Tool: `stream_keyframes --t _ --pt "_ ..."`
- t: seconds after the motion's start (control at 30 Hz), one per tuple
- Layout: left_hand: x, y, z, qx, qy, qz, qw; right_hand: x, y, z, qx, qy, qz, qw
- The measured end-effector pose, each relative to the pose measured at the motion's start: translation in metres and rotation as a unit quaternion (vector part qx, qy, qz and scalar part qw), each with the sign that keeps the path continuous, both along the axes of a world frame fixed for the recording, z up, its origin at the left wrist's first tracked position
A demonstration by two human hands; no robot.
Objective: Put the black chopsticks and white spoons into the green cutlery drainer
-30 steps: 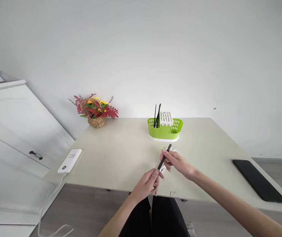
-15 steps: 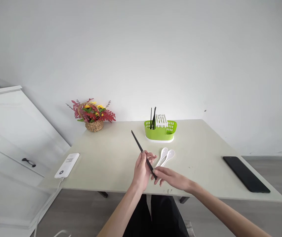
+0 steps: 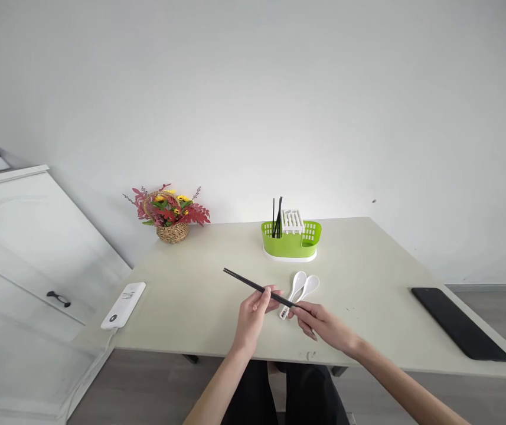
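Observation:
Black chopsticks [image 3: 246, 282] are held above the table, their tips pointing up and to the left. My left hand [image 3: 253, 313] pinches them near the middle. My right hand [image 3: 321, 323] grips their lower end. Two white spoons [image 3: 302, 285] lie side by side on the table [image 3: 199, 295] just beyond my hands. Farther back stands a green cutlery holder [image 3: 291, 240] with several black chopsticks upright in it and a white rack insert.
A wicker basket of red and yellow flowers [image 3: 170, 212] sits at the table's back left. A white power bank [image 3: 124, 297] with a cable lies at the left edge, a black phone [image 3: 460, 323] at the right. A white cabinet [image 3: 22, 248] stands to the left.
The chopsticks have swung from pointing up-right to pointing left and flatter. My left hand shifted up along them and my right hand dropped to their lower end, uncovering the spoons.

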State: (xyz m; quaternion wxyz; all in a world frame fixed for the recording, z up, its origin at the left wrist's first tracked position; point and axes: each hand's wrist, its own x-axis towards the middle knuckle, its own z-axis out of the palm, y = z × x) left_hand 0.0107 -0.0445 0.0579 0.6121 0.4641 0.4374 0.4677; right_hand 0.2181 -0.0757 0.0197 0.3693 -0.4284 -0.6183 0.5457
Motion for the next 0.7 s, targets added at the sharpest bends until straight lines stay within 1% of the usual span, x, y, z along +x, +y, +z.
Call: stream_keyframes --t 0.13,0.27,0.43,0.57,0.7 --pt "-0.004 0.002 -0.002 -0.029 -0.008 0.027 0.999 0.003 -0.001 -0.011 0.02 -0.013 -0.012 1.0" --pt "-0.003 0.008 -0.001 -0.061 -0.041 0.055 0.996 0.002 -0.001 -0.016 0.021 0.005 -0.024 0.999" --pt "0.0 0.022 0.001 -0.051 -0.045 0.066 0.996 0.006 0.004 -0.02 0.021 0.033 -0.049 0.998" --pt "0.0 0.039 0.006 -0.031 -0.031 0.073 0.996 0.015 0.009 -0.02 0.009 0.026 -0.092 0.995" --pt "0.001 0.068 0.017 -0.004 -0.027 0.099 0.995 0.033 0.016 -0.023 0.002 0.019 -0.144 0.989"
